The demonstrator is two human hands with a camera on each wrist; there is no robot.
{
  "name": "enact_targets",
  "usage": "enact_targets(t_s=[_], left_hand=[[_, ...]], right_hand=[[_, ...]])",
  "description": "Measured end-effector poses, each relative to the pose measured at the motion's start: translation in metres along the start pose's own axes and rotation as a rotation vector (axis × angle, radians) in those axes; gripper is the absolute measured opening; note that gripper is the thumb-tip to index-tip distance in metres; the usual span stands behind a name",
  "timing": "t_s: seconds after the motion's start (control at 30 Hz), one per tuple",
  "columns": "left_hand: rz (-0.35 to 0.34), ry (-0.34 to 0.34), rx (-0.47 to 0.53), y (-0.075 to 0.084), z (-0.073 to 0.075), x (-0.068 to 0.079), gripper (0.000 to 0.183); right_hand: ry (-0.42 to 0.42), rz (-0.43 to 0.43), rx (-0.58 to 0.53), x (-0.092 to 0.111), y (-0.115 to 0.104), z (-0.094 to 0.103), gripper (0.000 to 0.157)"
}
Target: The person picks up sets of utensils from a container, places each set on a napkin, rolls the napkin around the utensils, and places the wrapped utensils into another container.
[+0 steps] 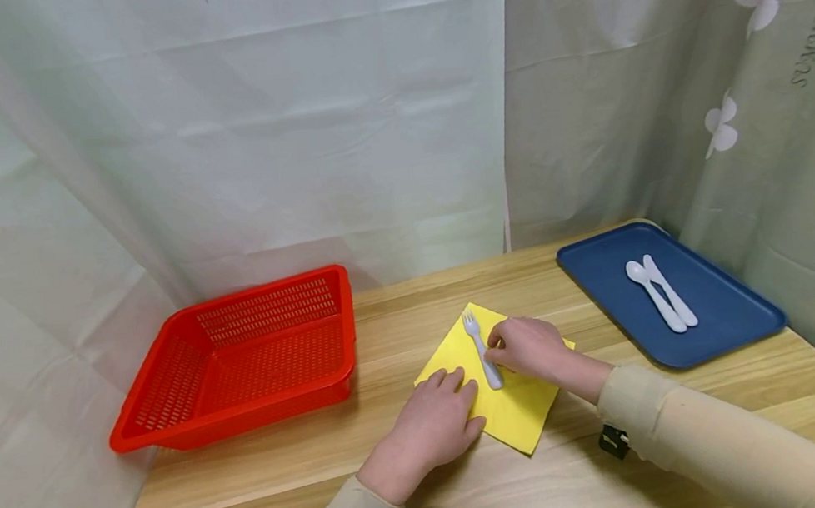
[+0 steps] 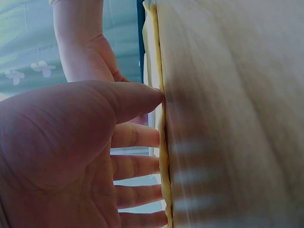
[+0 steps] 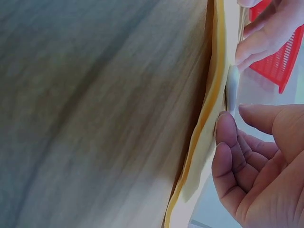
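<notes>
A white plastic fork (image 1: 482, 350) lies on a folded yellow napkin (image 1: 519, 409), tines toward the far corner. My right hand (image 1: 531, 346) comes in from the right with curled fingers and pinches the fork's handle between thumb and fingertips. In the right wrist view, the thumb and index tip of the right hand (image 3: 261, 161) stand either side of the fork (image 3: 232, 88). My left hand (image 1: 437, 420) rests on the napkin's left side, fingers spread, close to the handle end. The left wrist view shows the fingers of the left hand (image 2: 135, 168) extended onto the napkin's edge (image 2: 164, 156).
On the left stands a red perforated basket (image 1: 245, 419). A blue tray (image 1: 609, 298) lies at the right, with a white spoon (image 1: 656, 297) and a white knife (image 1: 671, 291) side by side on it. Pale curtains (image 1: 288, 133) hang behind and beside the wooden table (image 1: 289, 469).
</notes>
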State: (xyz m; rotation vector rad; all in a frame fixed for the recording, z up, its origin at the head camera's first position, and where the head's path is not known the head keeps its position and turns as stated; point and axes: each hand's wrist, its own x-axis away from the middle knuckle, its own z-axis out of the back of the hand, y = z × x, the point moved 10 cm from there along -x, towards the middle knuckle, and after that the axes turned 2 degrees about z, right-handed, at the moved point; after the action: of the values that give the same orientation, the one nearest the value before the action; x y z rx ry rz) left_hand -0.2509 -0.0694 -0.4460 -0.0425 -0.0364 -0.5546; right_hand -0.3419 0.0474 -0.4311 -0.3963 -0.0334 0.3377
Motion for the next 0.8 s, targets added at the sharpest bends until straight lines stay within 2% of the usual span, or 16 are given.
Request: enact_targets(t_s=[0.13, 0.4, 0.8], left_hand=[[-0.006, 0.012, -0.006, 0.001, 0.001, 0.001, 0.054], [0.003, -0.010, 0.004, -0.001, -0.002, -0.001, 0.056], [0.006, -0.005, 0.010, -0.001, 0.000, 0.000, 0.056]], right_hand=[[0.004, 0.004, 0.029, 0.001, 0.001, 0.002, 0.023], [0.025, 0.023, 0.060, 0.006, -0.001, 0.007, 0.029], [0.061, 0.052, 0.121, 0.015, 0.003, 0.013, 0.029]])
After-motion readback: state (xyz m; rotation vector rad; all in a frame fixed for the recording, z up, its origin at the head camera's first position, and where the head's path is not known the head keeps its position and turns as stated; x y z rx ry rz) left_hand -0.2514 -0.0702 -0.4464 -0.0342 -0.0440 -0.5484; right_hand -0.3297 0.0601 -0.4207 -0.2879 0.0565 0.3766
